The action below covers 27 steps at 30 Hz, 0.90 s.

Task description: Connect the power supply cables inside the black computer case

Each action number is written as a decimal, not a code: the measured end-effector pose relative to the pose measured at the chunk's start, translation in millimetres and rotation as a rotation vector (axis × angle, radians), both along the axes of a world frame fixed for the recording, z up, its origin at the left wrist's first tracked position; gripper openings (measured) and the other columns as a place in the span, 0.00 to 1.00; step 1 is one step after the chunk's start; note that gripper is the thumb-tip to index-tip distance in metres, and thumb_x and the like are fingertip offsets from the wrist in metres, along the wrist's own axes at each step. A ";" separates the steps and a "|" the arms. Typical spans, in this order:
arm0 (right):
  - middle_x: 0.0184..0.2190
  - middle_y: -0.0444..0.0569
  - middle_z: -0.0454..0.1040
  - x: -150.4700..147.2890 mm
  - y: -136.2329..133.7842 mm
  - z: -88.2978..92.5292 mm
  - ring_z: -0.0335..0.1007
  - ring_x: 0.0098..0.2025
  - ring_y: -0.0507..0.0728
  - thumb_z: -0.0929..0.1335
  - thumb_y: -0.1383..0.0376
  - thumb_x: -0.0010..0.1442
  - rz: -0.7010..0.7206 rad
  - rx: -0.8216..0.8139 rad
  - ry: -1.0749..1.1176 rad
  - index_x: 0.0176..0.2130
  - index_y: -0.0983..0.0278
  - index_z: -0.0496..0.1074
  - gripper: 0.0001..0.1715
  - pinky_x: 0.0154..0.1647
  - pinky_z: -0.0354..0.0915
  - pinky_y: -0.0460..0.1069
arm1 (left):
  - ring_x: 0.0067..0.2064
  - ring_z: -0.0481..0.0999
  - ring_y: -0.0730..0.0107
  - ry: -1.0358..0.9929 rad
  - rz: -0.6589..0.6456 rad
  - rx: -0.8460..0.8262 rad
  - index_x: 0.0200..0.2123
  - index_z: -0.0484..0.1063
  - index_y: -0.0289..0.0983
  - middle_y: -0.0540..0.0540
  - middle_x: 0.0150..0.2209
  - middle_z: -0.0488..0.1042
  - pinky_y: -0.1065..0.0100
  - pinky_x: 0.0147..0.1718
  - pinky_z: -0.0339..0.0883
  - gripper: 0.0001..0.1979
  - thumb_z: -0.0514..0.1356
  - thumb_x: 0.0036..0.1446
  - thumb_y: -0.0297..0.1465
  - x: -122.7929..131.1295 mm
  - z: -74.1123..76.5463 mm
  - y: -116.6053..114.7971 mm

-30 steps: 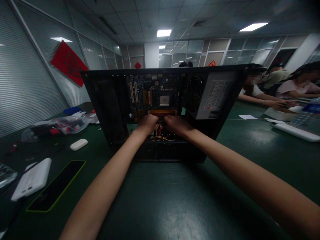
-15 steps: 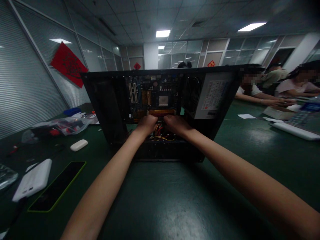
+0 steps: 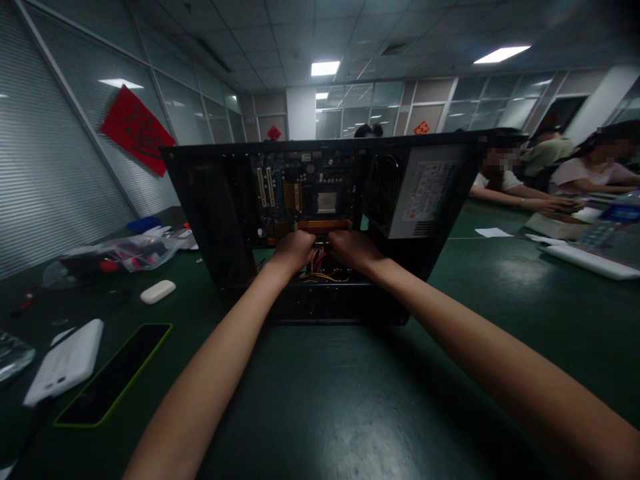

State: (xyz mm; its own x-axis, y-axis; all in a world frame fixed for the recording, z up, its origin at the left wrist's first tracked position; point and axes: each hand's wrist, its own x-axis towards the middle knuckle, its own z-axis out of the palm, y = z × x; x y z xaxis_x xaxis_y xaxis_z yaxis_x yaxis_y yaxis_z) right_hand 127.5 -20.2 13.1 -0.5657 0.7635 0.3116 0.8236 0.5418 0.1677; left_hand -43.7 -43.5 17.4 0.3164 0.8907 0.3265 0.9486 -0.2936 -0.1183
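Observation:
A black computer case stands on the table with its open side facing me. Both my hands reach into its lower middle, side by side with a small gap between them. My left hand is closed at the lower edge of the motherboard, just below its orange slots. Close by on the right, my right hand is closed too. The fingertips face away, so what they grip is hidden. Red and yellow cables hang below the hands. To the upper right sits the power supply.
On the green table at left lie a phone, a white power bank, a white oval case and a plastic bag. A person sits at the right, near a small box and a water bottle.

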 end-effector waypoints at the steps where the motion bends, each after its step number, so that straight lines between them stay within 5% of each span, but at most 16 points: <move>1: 0.48 0.61 0.78 0.0 -0.2 0.3 0.78 0.47 0.66 0.60 0.66 0.69 -0.003 -0.003 -0.002 0.49 0.68 0.72 0.15 0.40 0.68 0.52 | 0.45 0.82 0.50 -0.002 -0.003 0.001 0.42 0.80 0.34 0.34 0.43 0.81 0.60 0.40 0.73 0.12 0.56 0.64 0.31 0.1 -0.1 0.1; 27: 0.48 0.64 0.79 5.8 -1.2 1.2 0.78 0.48 0.67 0.64 0.60 0.68 -0.081 -0.015 0.024 0.50 0.68 0.75 0.18 0.43 0.69 0.54 | 0.45 0.81 0.61 -0.169 -0.045 -0.022 0.44 0.82 0.36 0.39 0.42 0.83 0.66 0.42 0.68 0.12 0.58 0.66 0.33 -2.4 -3.3 9.9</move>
State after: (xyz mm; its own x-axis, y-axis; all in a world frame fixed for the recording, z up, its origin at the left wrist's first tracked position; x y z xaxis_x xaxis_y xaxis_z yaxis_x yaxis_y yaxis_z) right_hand 133.3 -21.4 14.2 -0.4940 0.8112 0.3128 0.8687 0.4752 0.1397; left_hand -46.1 -33.5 14.1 0.2983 0.8843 0.3592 0.9402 -0.3371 0.0491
